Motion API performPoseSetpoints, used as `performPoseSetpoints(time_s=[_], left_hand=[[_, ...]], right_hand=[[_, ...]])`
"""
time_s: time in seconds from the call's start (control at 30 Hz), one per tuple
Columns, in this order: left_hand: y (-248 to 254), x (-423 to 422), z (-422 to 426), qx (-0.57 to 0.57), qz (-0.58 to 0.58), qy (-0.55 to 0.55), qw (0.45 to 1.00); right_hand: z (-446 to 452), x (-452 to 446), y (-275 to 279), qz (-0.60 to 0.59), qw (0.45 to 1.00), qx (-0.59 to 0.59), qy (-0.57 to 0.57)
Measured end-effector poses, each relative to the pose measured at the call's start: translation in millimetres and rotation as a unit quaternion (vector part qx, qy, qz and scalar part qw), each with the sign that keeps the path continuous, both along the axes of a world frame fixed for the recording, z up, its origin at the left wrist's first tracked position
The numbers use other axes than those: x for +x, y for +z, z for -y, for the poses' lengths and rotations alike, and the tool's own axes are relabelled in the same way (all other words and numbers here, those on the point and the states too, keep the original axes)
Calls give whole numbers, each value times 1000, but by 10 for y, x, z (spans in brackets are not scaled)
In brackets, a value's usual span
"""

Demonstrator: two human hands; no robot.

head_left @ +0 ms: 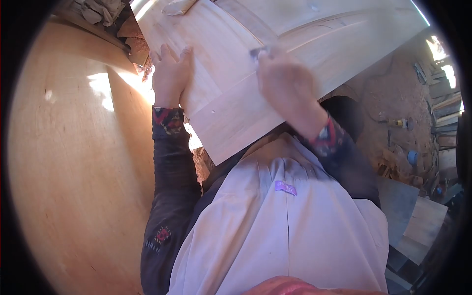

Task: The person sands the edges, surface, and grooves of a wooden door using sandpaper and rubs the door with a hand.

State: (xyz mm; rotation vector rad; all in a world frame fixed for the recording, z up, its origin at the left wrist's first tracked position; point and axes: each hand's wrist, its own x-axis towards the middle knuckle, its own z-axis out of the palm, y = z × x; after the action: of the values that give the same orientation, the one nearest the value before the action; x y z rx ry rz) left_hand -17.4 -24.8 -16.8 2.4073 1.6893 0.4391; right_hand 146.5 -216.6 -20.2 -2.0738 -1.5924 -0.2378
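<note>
A pale wooden door-like panel (226,115) with raised moulding lies tilted across my lap. My left hand (171,76) rests on its left edge, fingers apart and nothing in them. Over the panel's lower middle, my right hand (286,81) is closed and smeared by motion. A small dark-edged piece (255,52) pokes out from its fingertips at the joint between the moulding and the flat rail. Its kind is too blurred to make out.
A large plywood sheet (69,172) stands to my left. Crumpled cloth (101,10) lies at the upper left. On the dusty floor at right are a yellow tool-like object (400,123), a blue object (412,157), stacked wood scraps (447,110) and loose boards (424,221).
</note>
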Motion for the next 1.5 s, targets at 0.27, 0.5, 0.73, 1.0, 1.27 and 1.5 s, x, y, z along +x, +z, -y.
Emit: performPoseSetpoints(time_s=[0.27, 0.5, 0.73, 1.0, 1.27, 1.5], left_hand=[[37, 12, 6, -1, 5, 4, 1000], [56, 16, 0, -15, 6, 8, 1000], [53, 5, -5, -7, 5, -1, 1000], [28, 1, -16, 0, 3, -1, 1000], [-16, -12, -23, 7, 9, -3, 1000], [10, 0, 49, -10, 0, 6, 1000]], right_hand=[[87, -107, 122, 18, 998, 23, 50], [336, -449, 233, 91, 993, -23, 71], [57, -189, 185, 78, 996, 34, 13], [36, -4, 197, -27, 998, 19, 54], [40, -42, 142, 105, 994, 30, -7], [113, -237, 187, 77, 997, -20, 0]])
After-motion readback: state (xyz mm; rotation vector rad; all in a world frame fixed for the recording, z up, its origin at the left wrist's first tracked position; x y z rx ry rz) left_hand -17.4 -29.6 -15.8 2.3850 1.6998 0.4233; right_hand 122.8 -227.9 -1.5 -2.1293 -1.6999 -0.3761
